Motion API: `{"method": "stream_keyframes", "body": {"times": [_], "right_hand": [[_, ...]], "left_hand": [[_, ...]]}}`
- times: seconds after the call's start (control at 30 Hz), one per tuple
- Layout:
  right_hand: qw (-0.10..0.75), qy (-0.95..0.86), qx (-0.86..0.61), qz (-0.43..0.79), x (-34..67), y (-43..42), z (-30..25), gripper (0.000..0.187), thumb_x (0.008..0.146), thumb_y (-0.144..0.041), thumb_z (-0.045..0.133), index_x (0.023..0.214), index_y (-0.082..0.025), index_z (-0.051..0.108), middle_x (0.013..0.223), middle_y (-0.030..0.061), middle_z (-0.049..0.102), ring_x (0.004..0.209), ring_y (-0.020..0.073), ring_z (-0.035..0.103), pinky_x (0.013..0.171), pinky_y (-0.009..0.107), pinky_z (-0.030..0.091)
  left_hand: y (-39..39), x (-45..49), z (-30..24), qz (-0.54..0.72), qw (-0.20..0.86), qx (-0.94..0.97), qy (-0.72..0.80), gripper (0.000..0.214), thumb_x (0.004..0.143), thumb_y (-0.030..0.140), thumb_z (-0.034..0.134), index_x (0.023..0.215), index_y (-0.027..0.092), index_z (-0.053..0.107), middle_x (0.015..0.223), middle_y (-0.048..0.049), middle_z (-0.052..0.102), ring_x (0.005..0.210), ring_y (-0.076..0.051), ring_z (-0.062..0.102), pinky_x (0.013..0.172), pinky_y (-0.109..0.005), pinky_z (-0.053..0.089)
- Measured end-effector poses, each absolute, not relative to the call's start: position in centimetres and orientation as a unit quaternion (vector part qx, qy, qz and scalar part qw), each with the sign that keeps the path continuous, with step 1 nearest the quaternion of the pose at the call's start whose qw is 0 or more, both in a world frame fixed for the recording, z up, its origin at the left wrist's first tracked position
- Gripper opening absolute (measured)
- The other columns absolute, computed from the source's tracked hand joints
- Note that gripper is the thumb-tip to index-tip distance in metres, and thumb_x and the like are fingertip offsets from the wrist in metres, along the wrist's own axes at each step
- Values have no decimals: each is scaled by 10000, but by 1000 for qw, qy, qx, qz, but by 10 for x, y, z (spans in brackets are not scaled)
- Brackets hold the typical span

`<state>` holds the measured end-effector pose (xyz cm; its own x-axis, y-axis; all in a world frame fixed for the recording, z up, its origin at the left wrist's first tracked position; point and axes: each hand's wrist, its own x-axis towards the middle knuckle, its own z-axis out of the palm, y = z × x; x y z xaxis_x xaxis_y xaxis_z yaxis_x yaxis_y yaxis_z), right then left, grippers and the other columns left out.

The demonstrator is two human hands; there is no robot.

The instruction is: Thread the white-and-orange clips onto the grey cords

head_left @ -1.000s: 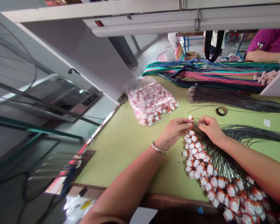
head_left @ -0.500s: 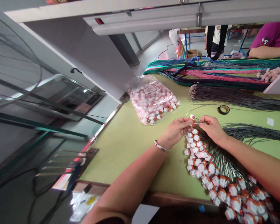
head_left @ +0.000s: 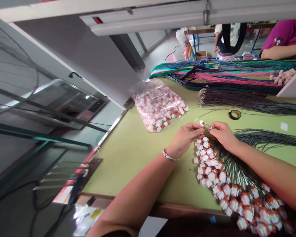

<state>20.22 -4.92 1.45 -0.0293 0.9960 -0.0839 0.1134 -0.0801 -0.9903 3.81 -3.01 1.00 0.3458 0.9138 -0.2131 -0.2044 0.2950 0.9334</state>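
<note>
My left hand (head_left: 186, 137) pinches a small white-and-orange plug connector (head_left: 201, 123) between thumb and fingertips. Right beside it, my right hand (head_left: 220, 132) is closed on thin dark wires (head_left: 208, 127) that reach the connector; their exact ends are too small to make out. Below both hands hangs a thick cluster of white-and-orange connectors (head_left: 212, 177) on dark wires, spilling over the table's front edge. A bundle of dark wires (head_left: 268, 136) runs off to the right, partly behind my right forearm.
On the green table (head_left: 128, 158) lies a clear bag of connectors (head_left: 158, 102). Further back are a grey wire bundle (head_left: 236, 98), a roll of black tape (head_left: 234, 114) and coloured wires (head_left: 212, 75). A lamp bar (head_left: 150, 23) crosses overhead. A co-worker's sleeve (head_left: 283, 36) shows opposite.
The view has shifted slightly. Both hands keep their hold at the same connector, with only small finger movement. In the background a person's position has changed a little.
</note>
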Motion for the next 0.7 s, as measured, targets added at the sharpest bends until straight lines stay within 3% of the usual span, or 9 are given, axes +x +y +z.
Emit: {"method": "stream_keyframes", "body": {"times": [0.23, 0.5, 0.7], "right_hand": [[409, -534, -509, 537, 206, -44, 5, 152, 608, -274, 534, 527, -183, 444, 478, -74, 352, 492, 68, 273, 477, 231, 198], [420, -532, -525, 515, 208, -44, 7, 87, 585, -266, 518, 573, -186, 486, 474, -76, 377, 480, 74, 291, 469, 230, 216], [418, -519, -552, 501, 205, -44, 9, 103, 559, -279, 528, 569, -181, 497, 491, -64, 410, 486, 73, 307, 459, 231, 220]], "left_hand": [[-31, 39, 15, 402, 428, 710, 389, 28, 696, 217, 719, 693, 189, 716, 743, -49, 661, 737, -148, 603, 729, -280, 477], [-27, 43, 2, 397, 638, 513, 415, 214, 637, 290, 764, 742, 132, 664, 677, -24, 668, 574, -99, 588, 614, -251, 499], [-26, 42, 0, 406, 654, 488, 412, 232, 616, 274, 781, 727, 117, 652, 618, -10, 657, 539, -81, 580, 580, -220, 493]]}}
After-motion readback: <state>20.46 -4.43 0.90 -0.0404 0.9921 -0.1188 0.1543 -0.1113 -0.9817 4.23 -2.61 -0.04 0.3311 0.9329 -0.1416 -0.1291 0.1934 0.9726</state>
